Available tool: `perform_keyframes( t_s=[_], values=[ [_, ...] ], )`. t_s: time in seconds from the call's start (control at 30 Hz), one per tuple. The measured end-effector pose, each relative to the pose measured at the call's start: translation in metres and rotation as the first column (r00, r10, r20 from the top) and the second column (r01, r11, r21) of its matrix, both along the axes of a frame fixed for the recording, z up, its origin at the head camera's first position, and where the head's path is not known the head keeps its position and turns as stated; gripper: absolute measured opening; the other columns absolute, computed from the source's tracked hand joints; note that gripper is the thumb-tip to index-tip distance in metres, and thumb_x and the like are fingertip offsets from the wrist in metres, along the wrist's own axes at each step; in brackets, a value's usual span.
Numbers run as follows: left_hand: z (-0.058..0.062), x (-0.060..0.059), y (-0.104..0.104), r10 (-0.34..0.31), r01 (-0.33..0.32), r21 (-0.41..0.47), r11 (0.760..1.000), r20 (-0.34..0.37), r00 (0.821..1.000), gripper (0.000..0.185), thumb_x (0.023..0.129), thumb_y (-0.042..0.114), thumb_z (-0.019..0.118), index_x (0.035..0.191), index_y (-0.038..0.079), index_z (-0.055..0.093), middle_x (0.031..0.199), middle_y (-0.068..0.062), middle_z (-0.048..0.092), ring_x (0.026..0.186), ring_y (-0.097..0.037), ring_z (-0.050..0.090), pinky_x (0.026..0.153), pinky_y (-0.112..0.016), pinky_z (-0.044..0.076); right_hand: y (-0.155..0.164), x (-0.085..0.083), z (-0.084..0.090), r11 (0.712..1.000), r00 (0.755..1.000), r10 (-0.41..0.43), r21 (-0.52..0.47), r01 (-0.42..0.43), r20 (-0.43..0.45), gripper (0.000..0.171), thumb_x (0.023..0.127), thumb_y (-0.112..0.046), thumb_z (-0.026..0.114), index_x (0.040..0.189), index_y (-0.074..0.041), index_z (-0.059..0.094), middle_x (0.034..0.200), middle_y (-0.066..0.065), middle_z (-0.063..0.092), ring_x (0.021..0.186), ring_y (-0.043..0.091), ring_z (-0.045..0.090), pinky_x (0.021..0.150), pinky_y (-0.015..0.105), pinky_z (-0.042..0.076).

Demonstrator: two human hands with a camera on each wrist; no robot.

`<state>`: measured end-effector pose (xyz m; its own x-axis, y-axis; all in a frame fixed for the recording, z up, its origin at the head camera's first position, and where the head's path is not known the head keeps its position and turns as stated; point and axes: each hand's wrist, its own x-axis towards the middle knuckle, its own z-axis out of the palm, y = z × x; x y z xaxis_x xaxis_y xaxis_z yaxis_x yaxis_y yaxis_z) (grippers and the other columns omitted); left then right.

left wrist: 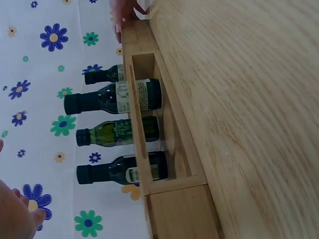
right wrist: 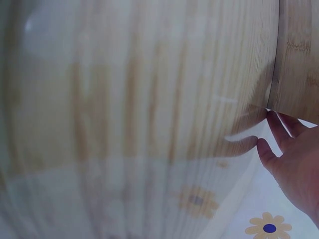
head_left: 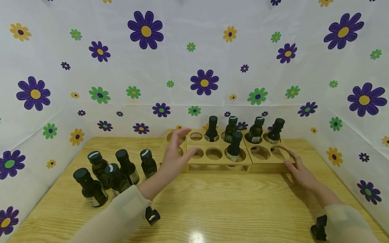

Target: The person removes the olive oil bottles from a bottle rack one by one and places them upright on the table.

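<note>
A wooden bottle rack (head_left: 270, 167) with round holes stands at the back of the table. Several dark green bottles (head_left: 256, 131) sit upright in its back row, and another bottle (head_left: 234, 148) stands in a front hole. My left hand (head_left: 174, 158) hovers before the rack's left section, thumb and fingers spread, holding nothing. At the rack's right front corner, my right hand (head_left: 304, 173) rests with its thumb and fingertips against the wood. In the right wrist view the fingers (right wrist: 279, 132) reach the rack's edge fairly straight. The left wrist view shows bottle bases through the rack's open front.
To the left on the table stand several more dark bottles (head_left: 93, 189) with black caps, partly behind my left forearm. A white cloth (head_left: 170, 60) printed with flowers hangs behind and at both sides. The wooden table (head_left: 231, 202) stretches in front of the rack.
</note>
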<state>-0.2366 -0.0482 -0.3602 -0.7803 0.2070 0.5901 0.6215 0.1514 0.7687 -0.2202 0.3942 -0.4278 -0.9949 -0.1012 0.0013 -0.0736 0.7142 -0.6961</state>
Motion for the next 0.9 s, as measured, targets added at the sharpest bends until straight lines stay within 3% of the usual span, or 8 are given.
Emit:
perform_keyframes(
  t_s=[0.2, 0.4, 0.57, 0.7, 0.9],
  values=[
    [-0.009, -0.027, 0.019, 0.002, -0.004, 0.026, 1.0, 0.076, 0.997, 0.055, 0.091, 0.007, 0.069, 0.139, 0.007, 0.04, 0.139, -0.007, 0.048, 0.132, -0.024, 0.041, 0.108, -0.055, 0.03, 0.0, -0.002, 0.0, 1.0, 1.0, -0.003, 0.017, 0.003, -0.008, 0.068, 0.108, -0.037, 0.027, 0.151, 0.004, -0.007, 0.146, 0.044, 0.003, 0.124, 0.065, 0.025, 0.096, 0.074, 0.023],
    [-0.019, -0.055, 0.033, 0.042, -0.045, 0.015, 0.999, 0.136, 0.99, 0.057, 0.091, 0.013, 0.07, 0.139, 0.012, 0.04, 0.139, -0.007, 0.049, 0.129, -0.024, 0.043, 0.106, -0.053, 0.034, 0.001, -0.002, 0.0, 1.0, 1.0, -0.005, 0.019, 0.005, -0.01, 0.068, 0.108, -0.036, 0.027, 0.151, 0.005, -0.007, 0.146, 0.045, 0.002, 0.124, 0.065, 0.024, 0.096, 0.075, 0.021],
    [-0.028, -0.08, 0.046, 0.021, -0.03, 0.048, 0.998, 0.168, 0.985, 0.061, 0.091, 0.013, 0.071, 0.142, 0.01, 0.038, 0.14, -0.015, 0.047, 0.13, -0.029, 0.042, 0.104, -0.054, 0.035, 0.0, -0.002, 0.0, 1.0, 1.0, -0.005, 0.011, 0.005, -0.008, 0.069, 0.108, -0.037, 0.027, 0.151, 0.004, -0.007, 0.147, 0.044, 0.001, 0.125, 0.065, 0.024, 0.096, 0.075, 0.021],
    [-0.031, -0.093, 0.054, 0.008, -0.018, 0.052, 0.998, 0.185, 0.983, 0.066, 0.089, 0.013, 0.072, 0.144, 0.006, 0.036, 0.141, -0.022, 0.044, 0.131, -0.034, 0.04, 0.103, -0.055, 0.035, 0.0, -0.001, -0.001, 1.0, 1.0, -0.004, 0.003, 0.004, -0.009, 0.068, 0.108, -0.036, 0.027, 0.151, 0.004, -0.007, 0.148, 0.042, 0.003, 0.125, 0.064, 0.025, 0.096, 0.074, 0.022],
    [-0.036, -0.105, 0.06, 0.015, -0.024, 0.036, 0.999, 0.244, 0.97, 0.069, 0.088, 0.012, 0.074, 0.145, 0.008, 0.036, 0.144, -0.02, 0.042, 0.133, -0.036, 0.038, 0.104, -0.052, 0.036, 0.001, -0.001, 0.0, 1.0, 1.0, -0.01, 0.01, 0.01, -0.001, 0.068, 0.108, -0.036, 0.026, 0.151, 0.003, -0.007, 0.147, 0.044, 0.003, 0.125, 0.064, 0.025, 0.096, 0.075, 0.022]
  ],
)
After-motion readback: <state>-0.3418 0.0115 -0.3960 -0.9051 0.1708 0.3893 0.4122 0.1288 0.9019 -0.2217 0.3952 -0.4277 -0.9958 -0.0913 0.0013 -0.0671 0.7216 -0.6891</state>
